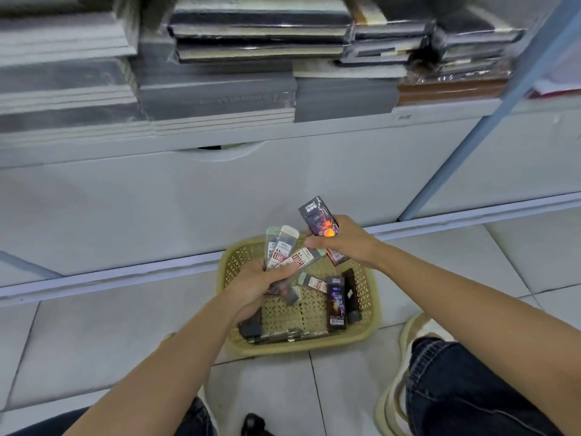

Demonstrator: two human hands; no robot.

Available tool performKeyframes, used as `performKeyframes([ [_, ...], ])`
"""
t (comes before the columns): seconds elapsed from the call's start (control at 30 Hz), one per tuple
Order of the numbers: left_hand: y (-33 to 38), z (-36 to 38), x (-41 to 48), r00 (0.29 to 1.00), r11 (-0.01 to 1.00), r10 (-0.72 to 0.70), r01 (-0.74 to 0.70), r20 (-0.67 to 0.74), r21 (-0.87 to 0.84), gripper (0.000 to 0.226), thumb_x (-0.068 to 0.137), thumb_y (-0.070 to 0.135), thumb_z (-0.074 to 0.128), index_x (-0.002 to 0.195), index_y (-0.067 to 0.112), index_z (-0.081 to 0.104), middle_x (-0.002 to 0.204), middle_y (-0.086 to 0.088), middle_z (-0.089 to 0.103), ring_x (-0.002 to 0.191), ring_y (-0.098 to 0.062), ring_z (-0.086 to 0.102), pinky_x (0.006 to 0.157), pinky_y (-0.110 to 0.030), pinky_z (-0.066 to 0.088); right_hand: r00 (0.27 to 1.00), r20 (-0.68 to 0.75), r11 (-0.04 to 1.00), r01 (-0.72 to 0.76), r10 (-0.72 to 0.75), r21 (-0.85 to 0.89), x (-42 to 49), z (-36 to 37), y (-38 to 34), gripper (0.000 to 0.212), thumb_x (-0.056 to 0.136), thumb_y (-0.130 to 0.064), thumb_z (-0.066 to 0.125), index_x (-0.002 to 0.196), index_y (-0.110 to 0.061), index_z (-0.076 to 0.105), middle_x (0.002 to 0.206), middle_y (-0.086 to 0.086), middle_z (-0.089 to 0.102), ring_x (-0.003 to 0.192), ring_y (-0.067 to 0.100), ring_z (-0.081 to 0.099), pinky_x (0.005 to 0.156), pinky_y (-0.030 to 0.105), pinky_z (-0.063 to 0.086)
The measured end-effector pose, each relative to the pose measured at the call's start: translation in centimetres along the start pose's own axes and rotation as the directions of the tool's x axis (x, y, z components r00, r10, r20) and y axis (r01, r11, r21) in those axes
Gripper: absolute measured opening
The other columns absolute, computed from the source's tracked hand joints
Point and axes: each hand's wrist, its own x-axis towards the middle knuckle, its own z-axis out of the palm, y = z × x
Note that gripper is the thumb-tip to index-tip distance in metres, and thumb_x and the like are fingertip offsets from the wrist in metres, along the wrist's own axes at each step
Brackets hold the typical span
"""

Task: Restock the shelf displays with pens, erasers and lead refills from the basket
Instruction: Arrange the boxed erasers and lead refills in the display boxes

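Note:
A tan plastic basket (371, 322) stands on the tiled floor in front of the shelf unit. My left hand (261, 284) holds a fan of several slim lead refill packs (284, 250) with red and white labels above the basket. My right hand (349, 240) grips dark purple packs (317, 217), tilted up to the left, and its fingertips touch the rightmost refill pack. Inside the basket lie another refill pack (312, 282), an upright dark pack (336, 305) and other dark items along the front wall.
The shelf above carries stacks of wrapped notebooks (261, 36) and grey pads (217, 99). Below it runs a white panel with a cut-out handle (223, 152). A blue upright post (490, 121) slants at the right. My knees and a beige shoe (408, 357) flank the basket.

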Motion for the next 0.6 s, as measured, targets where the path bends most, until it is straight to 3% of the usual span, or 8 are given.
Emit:
performKeyframes([
  [0.1,1.3,0.8,-1.3,0.998,0.999,-0.021,0.023,0.062,-0.023,0.025,0.072,0.020,0.075,0.089,0.007,0.061,0.069,-0.006,0.064,0.051,-0.012,0.050,0.049,-0.022,0.046,0.995,-0.058,0.996,0.073,-0.076,-0.050,-1.0,0.5,-2.0,0.024,0.080,-0.024,0.078,0.099,-0.012,0.067,0.081,-0.010,0.070,0.073,0.001,0.064,0.067,0.012,0.047],
  [0.17,2.3,1.0,-2.0,0.999,1.000,-0.009,0.010,0.053,-0.016,0.024,0.074,0.021,0.073,0.091,0.009,0.063,0.075,-0.007,0.070,0.052,-0.012,0.055,0.050,-0.023,0.049,0.992,-0.098,0.996,0.070,-0.075,-0.054,-1.7,0.5,-3.0,0.033,0.088,-0.028,0.070,0.113,-0.012,0.058,0.095,-0.002,0.068,0.081,0.010,0.064,0.074,0.023,0.051],
  [0.23,3.3,0.9,-2.5,0.999,0.999,0.030,-0.030,-0.012,-0.011,0.023,0.076,0.023,0.072,0.092,0.009,0.064,0.074,-0.006,0.071,0.054,-0.012,0.057,0.052,-0.023,0.051,0.994,-0.109,0.997,0.037,-0.030,0.065,-2.5,0.1,-3.8,0.024,0.096,-0.021,0.057,0.116,-0.011,0.048,0.094,0.007,0.066,0.073,0.019,0.062,0.067,0.034,0.048],
  [0.3,4.4,0.9,-3.0,0.993,0.993,0.085,-0.091,-0.084,-0.075,0.017,0.084,0.021,0.068,0.094,0.008,0.065,0.071,-0.004,0.071,0.053,-0.011,0.058,0.052,-0.022,0.052,0.998,-0.065,0.988,0.034,-0.024,0.153,-3.3,-0.4,-4.5,0.015,0.097,-0.010,0.046,0.112,-0.010,0.046,0.089,0.013,0.069,0.063,0.022,0.062,0.055,0.029,0.046],
  [0.37,5.4,1.0,-3.6,0.980,0.970,0.141,-0.165,-0.139,-0.177,0.013,0.091,0.019,0.062,0.097,0.008,0.066,0.072,-0.004,0.072,0.053,-0.011,0.060,0.053,-0.022,0.054,0.998,0.001,0.987,0.064,-0.065,0.147,-4.1,-0.8,-5.2,0.013,0.098,-0.006,0.047,0.110,-0.009,0.049,0.094,0.013,0.070,0.064,0.021,0.066,0.050,0.025,0.048],
  [0.5,7.4,1.6,-4.6,0.918,0.909,0.311,-0.363,-0.245,-0.205,0.014,0.095,0.023,0.058,0.099,0.012,0.066,0.085,-0.003,0.075,0.070,-0.013,0.068,0.058,-0.022,0.055,0.986,0.087,0.988,0.139,-0.144,0.062,-5.4,-1.2,-6.7,0.020,0.095,-0.008,0.059,0.115,-0.010,0.061,0.095,-0.003,0.072,0.078,0.008,0.069,0.065,0.018,0.051],
  [0.6,8.6,2.5,-5.6,0.904,0.901,0.360,-0.401,-0.229,-0.167,0.011,0.094,0.022,0.060,0.098,0.013,0.065,0.086,0.000,0.075,0.075,-0.014,0.071,0.058,-0.022,0.054,0.983,0.120,0.991,0.137,-0.137,0.012,-6.1,-0.7,-7.9,0.027,0.093,-0.010,0.061,0.121,-0.009,0.061,0.102,0.001,0.072,0.080,0.006,0.068,0.065,0.016,0.051],
])
